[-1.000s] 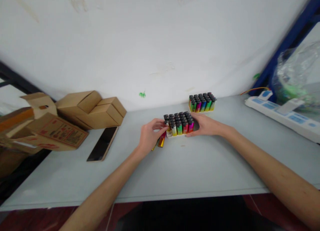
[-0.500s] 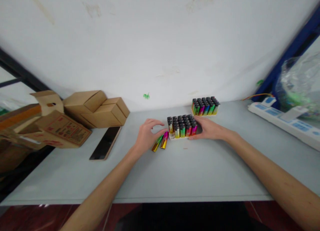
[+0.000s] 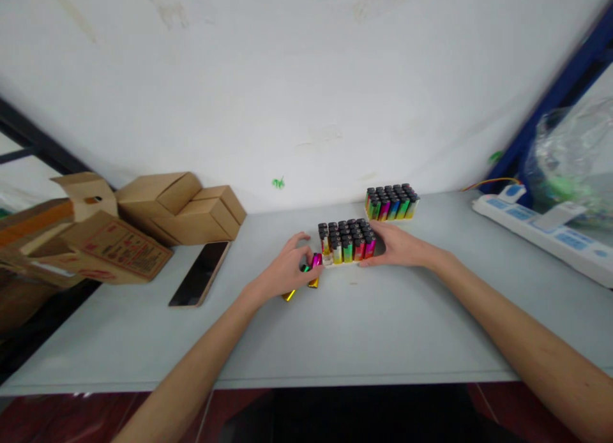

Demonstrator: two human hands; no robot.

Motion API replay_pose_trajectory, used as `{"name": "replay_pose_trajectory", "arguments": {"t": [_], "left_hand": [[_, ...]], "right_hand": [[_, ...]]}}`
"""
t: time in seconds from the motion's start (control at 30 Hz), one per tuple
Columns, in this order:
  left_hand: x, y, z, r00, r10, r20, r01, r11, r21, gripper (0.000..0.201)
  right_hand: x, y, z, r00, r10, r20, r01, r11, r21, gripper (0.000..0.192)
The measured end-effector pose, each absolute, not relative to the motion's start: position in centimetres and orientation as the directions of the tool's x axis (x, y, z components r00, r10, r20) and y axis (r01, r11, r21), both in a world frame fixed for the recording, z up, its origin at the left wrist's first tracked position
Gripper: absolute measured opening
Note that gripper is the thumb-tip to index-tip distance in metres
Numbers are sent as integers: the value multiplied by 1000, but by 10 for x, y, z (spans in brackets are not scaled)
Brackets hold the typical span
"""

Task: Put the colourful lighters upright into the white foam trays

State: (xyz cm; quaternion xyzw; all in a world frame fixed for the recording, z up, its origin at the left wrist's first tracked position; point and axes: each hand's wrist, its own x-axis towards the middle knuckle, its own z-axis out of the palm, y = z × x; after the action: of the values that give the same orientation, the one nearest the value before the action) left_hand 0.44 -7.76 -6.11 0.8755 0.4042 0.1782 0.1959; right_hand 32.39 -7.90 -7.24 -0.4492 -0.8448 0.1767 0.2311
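Two loose lighters [image 3: 306, 278] lie flat on grey table [image 3: 364, 328], just left of near tray of lighters [image 3: 347, 241]; long axes run diagonally, near ends toward person, far ends toward tray. Left hand [image 3: 286, 268] palm down, fingers curled over loose lighters, touching them; firm grip cannot be told. Right hand [image 3: 397, 246] lies open against tray's right side. Second tray [image 3: 391, 202] behind, near wall. Phone [image 3: 200, 273] and cardboard boxes [image 3: 158, 213] left; power strip [image 3: 541, 229] right. Bare tabletop toward front edge.
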Motion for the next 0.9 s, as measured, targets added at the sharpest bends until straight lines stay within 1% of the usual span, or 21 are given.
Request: {"name": "replay_pose_trajectory", "arguments": {"t": [0.17,0.33,0.4,0.47,0.53,0.6,0.67,0.73,0.83,0.9], "left_hand": [[6,-74,-68,569,797,200,622,-577,529,19],[6,-69,-68,487,819,303,567,-561,604,20],[8,-70,-62,412,837,360,497,-537,681,21],[10,-72,-56,332,867,372,365,-482,797,24],[11,-75,-51,294,888,353,208,-420,883,28],[13,-76,-49,299,892,339,78,-377,923,31],[14,-78,-48,315,898,306,-15,-318,948,37],[16,-79,-46,321,915,243,-108,-219,970,43],[19,-82,-43,334,932,140,-232,-63,971,37],[21,-84,-41,350,933,87,-267,11,964,43]], "right_hand": [[324,-80,-71,-500,834,235,659,542,-522,70],[323,-81,-69,-496,839,224,660,532,-530,70],[323,-81,-69,-496,838,227,660,534,-528,68],[323,-81,-69,-495,837,233,659,536,-527,68],[323,-81,-70,-495,836,238,657,539,-528,69],[324,-80,-70,-495,836,238,656,539,-528,70],[324,-80,-70,-494,837,235,661,537,-525,69],[323,-80,-70,-495,837,233,665,538,-519,67],[323,-80,-70,-500,837,224,672,538,-509,66],[323,-81,-70,-498,840,214,675,531,-512,67]]}}
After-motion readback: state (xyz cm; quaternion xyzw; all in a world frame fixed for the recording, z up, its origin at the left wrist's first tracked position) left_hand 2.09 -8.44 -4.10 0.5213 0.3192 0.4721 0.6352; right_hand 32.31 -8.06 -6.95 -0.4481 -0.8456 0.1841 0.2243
